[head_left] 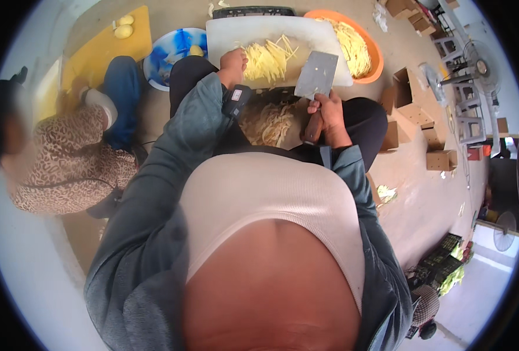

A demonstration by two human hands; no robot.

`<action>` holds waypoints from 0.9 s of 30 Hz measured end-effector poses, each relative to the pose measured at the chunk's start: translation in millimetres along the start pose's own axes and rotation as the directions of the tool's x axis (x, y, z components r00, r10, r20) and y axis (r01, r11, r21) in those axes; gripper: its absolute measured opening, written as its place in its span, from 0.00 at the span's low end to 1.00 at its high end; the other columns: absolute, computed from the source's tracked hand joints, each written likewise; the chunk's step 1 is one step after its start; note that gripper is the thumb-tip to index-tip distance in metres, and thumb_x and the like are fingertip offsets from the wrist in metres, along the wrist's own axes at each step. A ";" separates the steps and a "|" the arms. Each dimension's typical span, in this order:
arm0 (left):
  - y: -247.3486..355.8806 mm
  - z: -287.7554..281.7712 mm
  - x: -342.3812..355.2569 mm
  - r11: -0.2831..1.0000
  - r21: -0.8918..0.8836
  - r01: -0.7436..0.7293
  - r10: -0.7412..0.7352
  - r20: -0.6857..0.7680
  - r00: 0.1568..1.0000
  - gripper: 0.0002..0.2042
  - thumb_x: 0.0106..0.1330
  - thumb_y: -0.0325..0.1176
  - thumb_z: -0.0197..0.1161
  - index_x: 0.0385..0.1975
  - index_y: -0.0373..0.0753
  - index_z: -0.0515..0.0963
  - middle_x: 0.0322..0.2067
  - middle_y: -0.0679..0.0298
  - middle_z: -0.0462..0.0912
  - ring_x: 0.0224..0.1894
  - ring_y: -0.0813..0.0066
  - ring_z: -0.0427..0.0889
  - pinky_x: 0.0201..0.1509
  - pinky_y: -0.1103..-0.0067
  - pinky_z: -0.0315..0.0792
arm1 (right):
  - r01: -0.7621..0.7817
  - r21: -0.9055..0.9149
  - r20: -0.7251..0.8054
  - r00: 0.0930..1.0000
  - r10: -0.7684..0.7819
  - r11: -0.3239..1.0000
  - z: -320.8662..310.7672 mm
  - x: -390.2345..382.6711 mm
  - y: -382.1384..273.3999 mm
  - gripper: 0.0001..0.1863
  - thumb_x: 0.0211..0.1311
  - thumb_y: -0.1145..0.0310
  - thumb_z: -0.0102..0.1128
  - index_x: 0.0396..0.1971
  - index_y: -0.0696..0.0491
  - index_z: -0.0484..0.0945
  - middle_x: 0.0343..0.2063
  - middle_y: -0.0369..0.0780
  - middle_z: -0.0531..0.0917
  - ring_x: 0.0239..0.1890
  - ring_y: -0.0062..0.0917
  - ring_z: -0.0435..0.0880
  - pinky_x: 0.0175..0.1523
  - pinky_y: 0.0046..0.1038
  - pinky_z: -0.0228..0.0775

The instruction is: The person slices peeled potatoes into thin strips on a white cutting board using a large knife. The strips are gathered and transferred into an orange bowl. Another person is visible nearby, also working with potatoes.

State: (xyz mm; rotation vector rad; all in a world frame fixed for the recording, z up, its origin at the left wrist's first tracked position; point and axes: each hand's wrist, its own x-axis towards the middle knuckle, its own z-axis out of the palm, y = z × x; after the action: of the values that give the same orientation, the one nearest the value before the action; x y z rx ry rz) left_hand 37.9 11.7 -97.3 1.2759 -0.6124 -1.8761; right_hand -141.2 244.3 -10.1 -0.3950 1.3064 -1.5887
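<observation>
My right hand (330,114) is wrapped round the wooden handle of a cleaver (316,73). Its broad grey blade points away from me, over the right side of a white cutting board (227,35). On the board lies a loose heap of pale yellow potato strips (268,60). At the heap's left edge is my left hand (233,63), its fingers curled in; whether any strips are inside them is hidden.
An orange basin (378,55) of strips stands right of the board, a blue-and-white basin (154,50) left. Peelings (271,126) lie below, between my legs. Farther left, a person (75,158) sits by a yellow board (104,50) with peeled potatoes (123,30). Cardboard boxes (408,96) stand right.
</observation>
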 end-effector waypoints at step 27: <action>-38.0 1.5 6.6 0.682 0.729 0.059 0.384 -0.425 0.820 0.31 0.51 0.36 0.64 0.60 0.40 0.67 0.52 0.43 0.70 0.56 0.43 0.70 0.59 0.61 0.68 | -0.036 -0.349 -0.035 0.999 0.026 0.936 -18.7 18.3 45.4 0.13 0.58 0.81 0.45 0.44 0.58 0.67 0.28 0.41 0.74 0.19 0.22 0.73 0.19 0.26 0.69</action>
State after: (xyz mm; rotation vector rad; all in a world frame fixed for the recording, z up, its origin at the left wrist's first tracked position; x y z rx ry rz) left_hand 22.8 28.6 -128.6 2.0757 -1.1589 -0.9922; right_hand -141.7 243.1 -62.5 -0.5676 1.6161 -1.3382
